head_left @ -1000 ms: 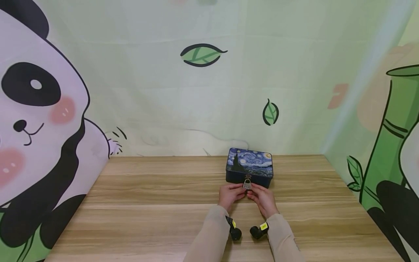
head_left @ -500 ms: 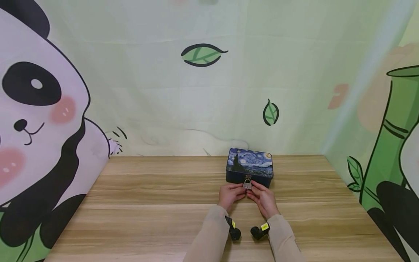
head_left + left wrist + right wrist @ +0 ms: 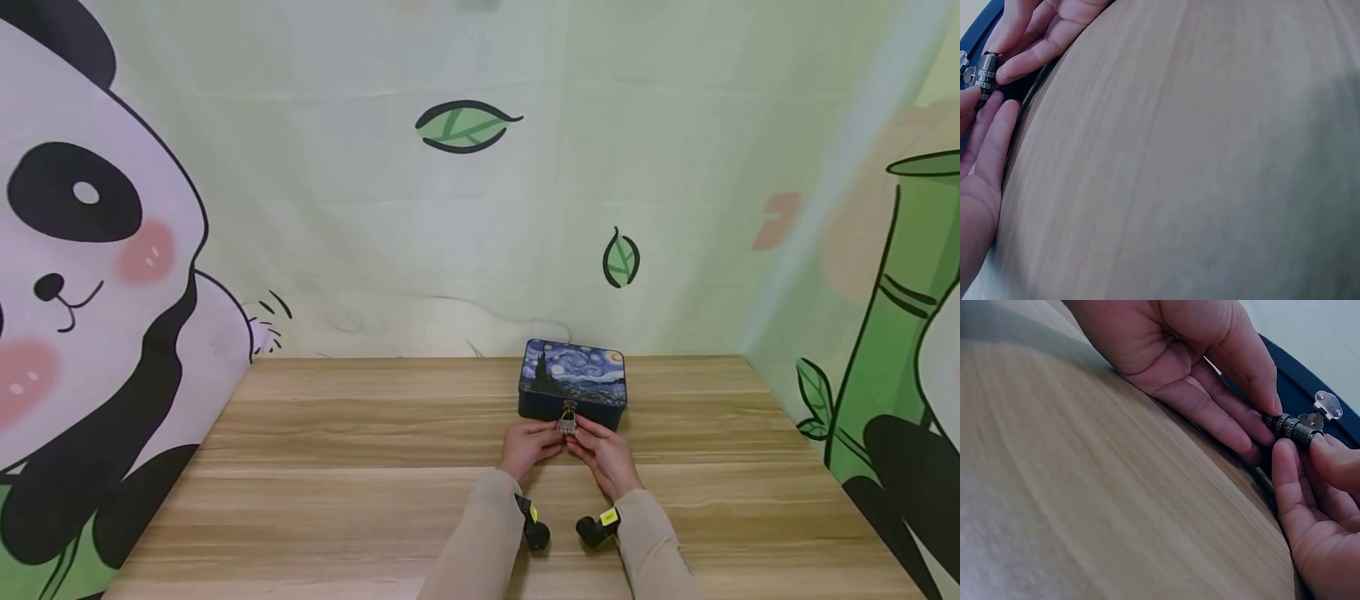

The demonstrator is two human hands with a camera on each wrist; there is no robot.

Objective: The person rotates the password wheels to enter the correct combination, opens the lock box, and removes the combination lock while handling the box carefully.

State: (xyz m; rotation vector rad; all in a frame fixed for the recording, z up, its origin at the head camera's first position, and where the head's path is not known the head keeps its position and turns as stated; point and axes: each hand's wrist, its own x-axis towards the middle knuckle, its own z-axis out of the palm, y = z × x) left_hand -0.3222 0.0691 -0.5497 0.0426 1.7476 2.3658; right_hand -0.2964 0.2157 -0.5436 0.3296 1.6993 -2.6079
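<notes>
A small dark metal combination padlock (image 3: 567, 424) hangs by its shackle from the front clasp of a navy tin box (image 3: 573, 369) with a starry-night picture on its lid. My left hand (image 3: 525, 447) pinches one end of the padlock between thumb and fingers. From the other side, my right hand (image 3: 609, 460) grips the opposite end. Rows of number wheels on the lock (image 3: 1286, 427) show between the fingertips in the right wrist view. The lid is down, and the silver clasp (image 3: 1327, 405) sits just behind the lock.
The box stands near the back edge of a wood-grain table (image 3: 337, 500). Behind it hangs a pale green cloth backdrop (image 3: 337, 208) printed with pandas, leaves and bamboo. Black wrist cameras (image 3: 537, 535) sit on the inner side of both beige sleeves (image 3: 480, 533).
</notes>
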